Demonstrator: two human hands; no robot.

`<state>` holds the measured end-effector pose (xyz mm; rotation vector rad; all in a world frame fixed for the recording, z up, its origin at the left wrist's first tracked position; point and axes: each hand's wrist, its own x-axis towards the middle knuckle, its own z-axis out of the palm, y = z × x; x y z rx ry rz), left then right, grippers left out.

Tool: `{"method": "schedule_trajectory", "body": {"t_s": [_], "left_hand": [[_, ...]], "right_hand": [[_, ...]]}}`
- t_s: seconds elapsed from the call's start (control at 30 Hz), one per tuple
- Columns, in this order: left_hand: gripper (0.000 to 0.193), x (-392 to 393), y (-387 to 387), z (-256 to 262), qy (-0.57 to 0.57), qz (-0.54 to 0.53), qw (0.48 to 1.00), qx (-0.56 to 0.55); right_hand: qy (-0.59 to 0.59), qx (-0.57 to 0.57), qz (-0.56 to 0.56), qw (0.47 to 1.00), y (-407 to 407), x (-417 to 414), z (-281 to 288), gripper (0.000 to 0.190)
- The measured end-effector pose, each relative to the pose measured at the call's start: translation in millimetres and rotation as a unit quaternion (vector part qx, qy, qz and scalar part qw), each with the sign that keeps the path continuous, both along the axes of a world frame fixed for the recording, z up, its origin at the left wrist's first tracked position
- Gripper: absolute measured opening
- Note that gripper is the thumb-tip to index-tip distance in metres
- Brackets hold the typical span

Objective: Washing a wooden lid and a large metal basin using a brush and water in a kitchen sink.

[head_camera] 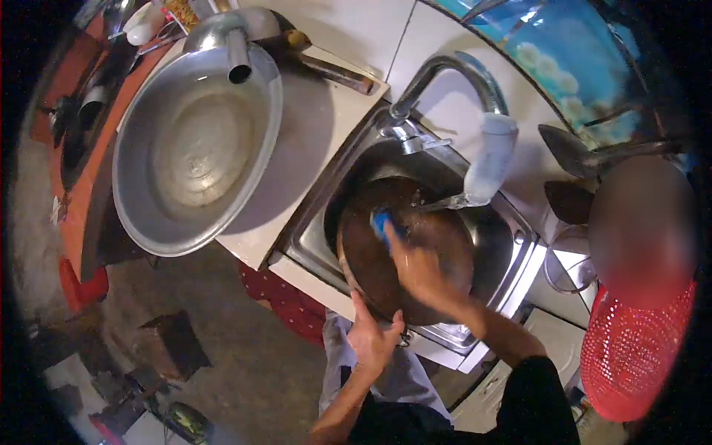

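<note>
A large dark round pan (439, 245), wet inside, rests tilted in the stainless steel sink (311, 239). My left hand (372, 334) holds its near rim, the thumb and fingers spread along the edge. Pressed on the pan's inner surface is a blue sponge or scrubbing pad (381, 225), gripped in my right hand (417, 272). From the white sleeve on the curved chrome faucet (450, 61), water runs into the pan just beyond my right hand. The pan's underside and the sink bottom beneath it are hidden.
On the counter left of the sink stands a wide metal basin (139, 167) with some water, a metal pot with a spout (239, 55) at its far rim. A red perforated plastic basket (634, 356) is at the right. Dark ladles (567, 150) hang near the wall.
</note>
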<state>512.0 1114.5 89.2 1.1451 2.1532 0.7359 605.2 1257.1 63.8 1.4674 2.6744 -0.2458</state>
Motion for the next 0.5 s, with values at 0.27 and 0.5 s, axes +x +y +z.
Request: {"method": "schedule_trajectory", "body": {"t_s": [0.27, 0.5], "left_hand": [[0.097, 22.3, 14.9, 9.9, -0.021, -0.047, 0.999, -0.013], [0.097, -2.1, 0.9, 9.1, -0.040, 0.017, 0.995, -0.085]], "right_hand": [[-0.070, -0.055, -0.222, 0.971, 81.1, 120.8, -80.6, 0.050], [0.008, -0.166, -0.099, 0.981, -36.2, 61.5, -1.0, 0.058]]}}
